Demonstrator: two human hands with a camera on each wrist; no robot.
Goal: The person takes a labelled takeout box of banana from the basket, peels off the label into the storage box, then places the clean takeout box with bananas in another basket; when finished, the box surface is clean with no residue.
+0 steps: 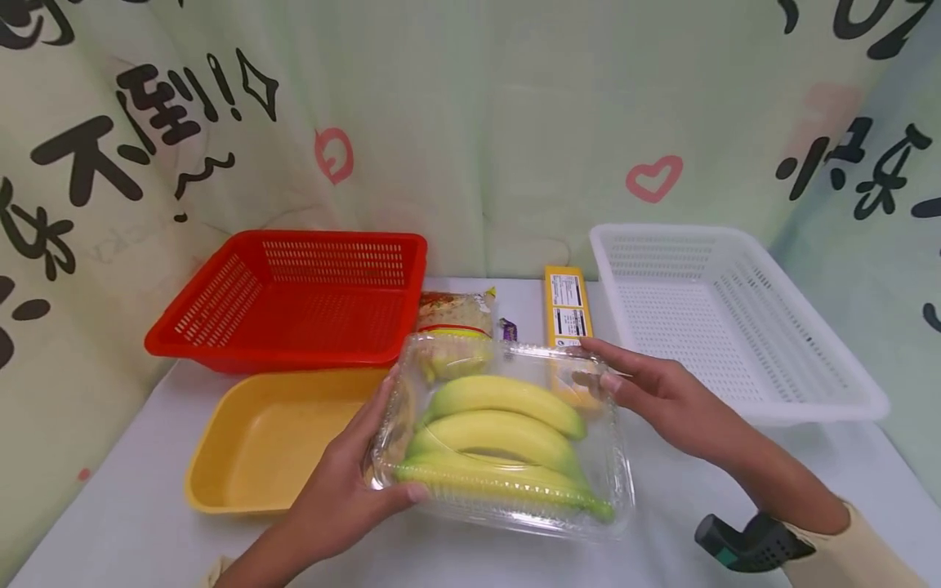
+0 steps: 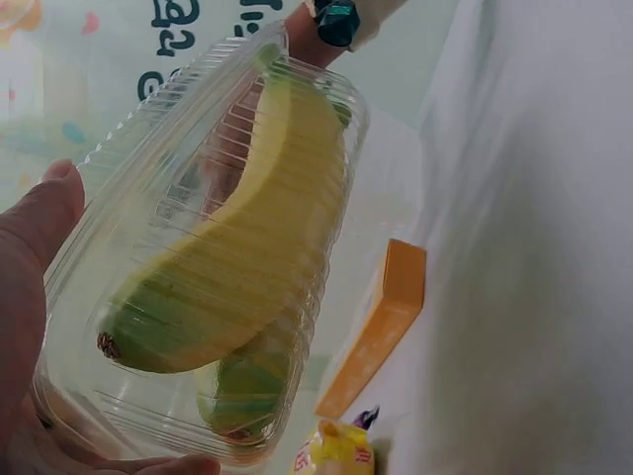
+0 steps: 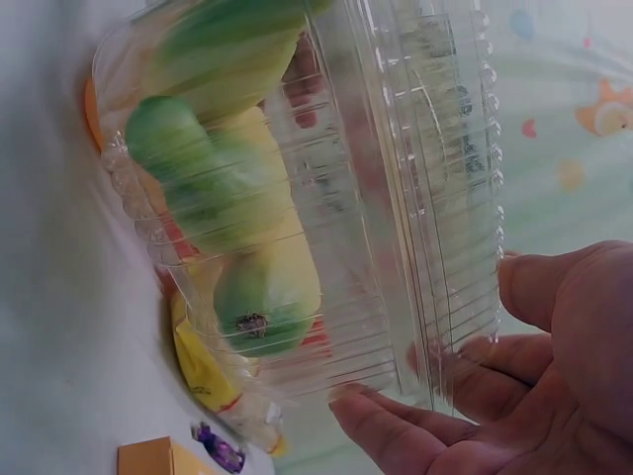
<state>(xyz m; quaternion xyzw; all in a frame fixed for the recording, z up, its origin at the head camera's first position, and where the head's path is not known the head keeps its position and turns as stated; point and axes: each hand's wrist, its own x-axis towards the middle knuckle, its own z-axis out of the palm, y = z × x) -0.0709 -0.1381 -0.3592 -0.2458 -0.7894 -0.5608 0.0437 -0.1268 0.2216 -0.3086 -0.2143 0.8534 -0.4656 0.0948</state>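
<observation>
A clear plastic clamshell box (image 1: 619,498) holds several yellow bananas (image 1: 500,429) with greenish ends. It is lifted above the table, tilted so that its top faces the head camera. My left hand (image 1: 349,482) grips its left side, thumb on the near face. At the upper right corner, my right hand (image 1: 662,400) pinches the edge between thumb and fingers. The right wrist view has the right thumb (image 3: 539,287) against the rim and the fingers (image 3: 396,426) along the side. Through the ridged wall in the left wrist view, a banana (image 2: 247,228) shows up close.
A red basket (image 1: 331,327) stands at back left, with a yellow basin (image 1: 257,441) before it. At right is a white basket (image 1: 742,343). Behind the box lie a food packet (image 1: 456,310), a small purple wrapper (image 1: 508,329) and a yellow carton (image 1: 568,302). A printed curtain (image 1: 485,122) hangs behind.
</observation>
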